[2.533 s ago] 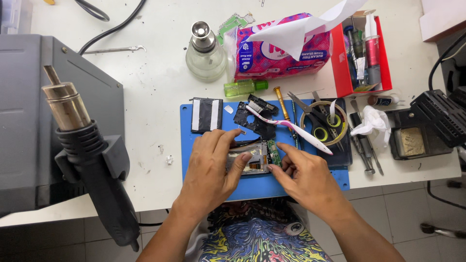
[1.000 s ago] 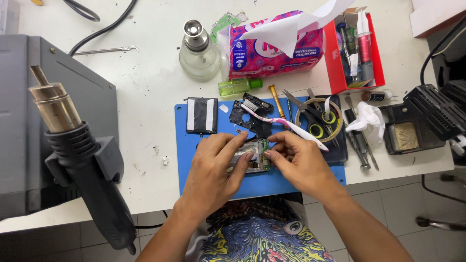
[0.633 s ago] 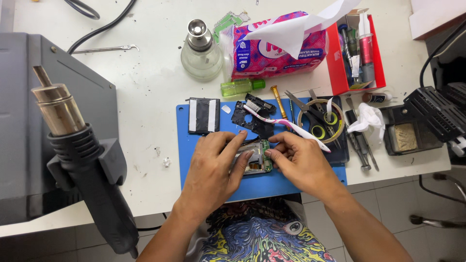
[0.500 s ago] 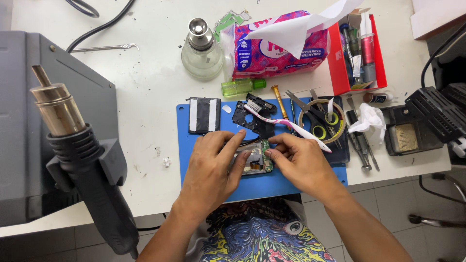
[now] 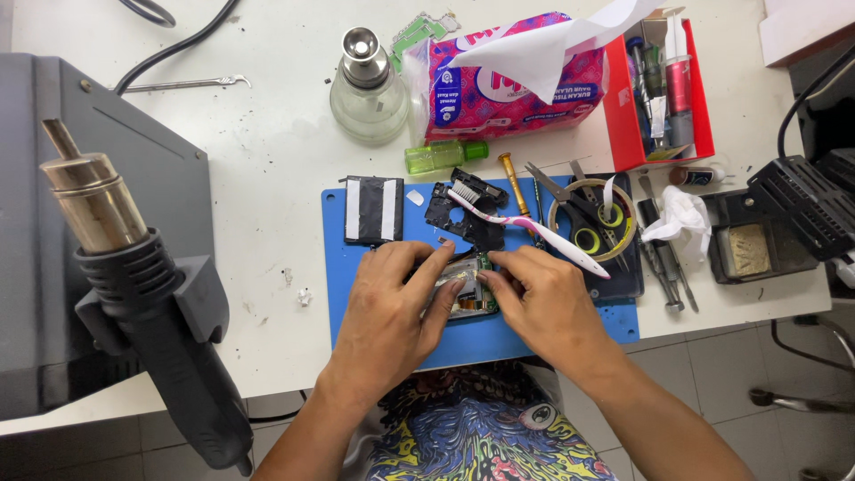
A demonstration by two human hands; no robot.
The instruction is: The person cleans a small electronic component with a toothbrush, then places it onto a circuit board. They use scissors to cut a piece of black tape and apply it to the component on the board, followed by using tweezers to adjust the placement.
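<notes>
Looking down from my head camera, both my hands meet over the blue work mat point(image 5: 356, 312) at the near edge of the white table point(image 5: 267, 160). My left hand point(image 5: 392, 312) curls around the small opened device point(image 5: 465, 292), fingers bent over its left side and top, pinning it on the mat. My right hand point(image 5: 543, 303) closes narrowly, its fingertips point(image 5: 492, 278) pinched at the device's right edge where the green circuit board shows; whether they grip a part there I cannot tell.

Just beyond my hands lie a black plastic frame point(image 5: 463, 209) and a pink-and-white toothbrush point(image 5: 534, 232) laid across it. A black battery point(image 5: 373, 209) with white strips sits on the mat's far left corner. The hot-air gun point(image 5: 142, 294) stands well apart on my left.
</notes>
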